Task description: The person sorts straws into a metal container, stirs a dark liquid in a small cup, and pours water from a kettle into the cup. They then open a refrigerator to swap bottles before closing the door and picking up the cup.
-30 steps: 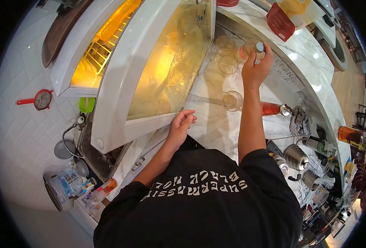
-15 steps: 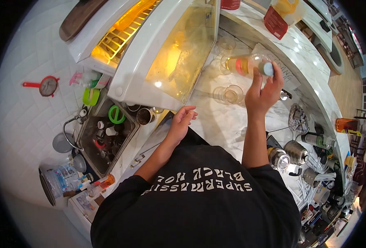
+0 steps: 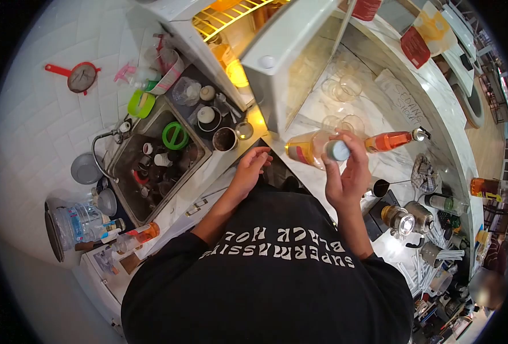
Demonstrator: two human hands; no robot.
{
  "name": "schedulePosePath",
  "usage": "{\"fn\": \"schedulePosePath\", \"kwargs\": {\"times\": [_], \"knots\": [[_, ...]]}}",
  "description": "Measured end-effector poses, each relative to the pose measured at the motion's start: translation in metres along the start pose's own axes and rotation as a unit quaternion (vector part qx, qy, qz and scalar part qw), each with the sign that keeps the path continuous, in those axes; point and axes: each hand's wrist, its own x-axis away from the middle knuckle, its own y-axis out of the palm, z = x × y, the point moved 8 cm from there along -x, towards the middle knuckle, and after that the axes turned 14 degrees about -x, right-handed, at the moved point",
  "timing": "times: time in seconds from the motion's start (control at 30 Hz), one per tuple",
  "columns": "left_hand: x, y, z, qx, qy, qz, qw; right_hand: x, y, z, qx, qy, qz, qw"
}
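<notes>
My right hand (image 3: 347, 172) is wrapped round the capped neck of a clear bottle (image 3: 308, 147) with yellowish liquid and a pink-red label, tilted above the marble counter (image 3: 317, 175). Near the counter's corner is my left hand (image 3: 253, 168), its fingers loosely spread and nothing in them. Just beyond the bottle stand clear glasses (image 3: 352, 124), and more glasses (image 3: 346, 89) are farther back. To the right of the bottle is an orange-red bottle (image 3: 389, 141) with a metal pourer.
An open lit fridge (image 3: 239, 23) has its door (image 3: 282, 63) standing out over the counter. At the left, a sink (image 3: 145, 215) holds dishes and a green round item (image 3: 175, 135). Metal kettles (image 3: 419, 217) and straws stand at the right. A person is partly visible at the far right.
My right hand has brought the bottle toward me and to the left. The fridge door appears farther right and more open. The orange-red bottle is now visible. My left hand has barely moved.
</notes>
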Motion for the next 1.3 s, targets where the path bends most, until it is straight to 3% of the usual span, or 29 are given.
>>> {"fn": "schedulePosePath", "kwargs": {"times": [0.27,0.53,0.8,1.07,1.3], "knots": [[0.016,-0.083,0.012,0.024,0.026,0.045,0.998,0.001,0.098,-0.01,0.012,-0.007,-0.074,0.997],[0.013,-0.137,-0.006,0.026,0.047,0.058,0.997,-0.009,0.159,0.008,0.08,-0.024,-0.051,0.995],[0.012,-0.151,-0.015,0.035,0.066,0.035,0.997,-0.004,0.166,0.014,0.11,-0.043,0.012,0.993],[0.009,-0.156,-0.001,0.04,0.082,0.025,0.995,0.013,0.14,0.012,0.153,0.004,0.089,0.984],[0.008,-0.15,0.004,0.046,0.08,0.019,0.995,-0.021,0.141,0.01,0.233,0.003,0.114,0.966]]}}
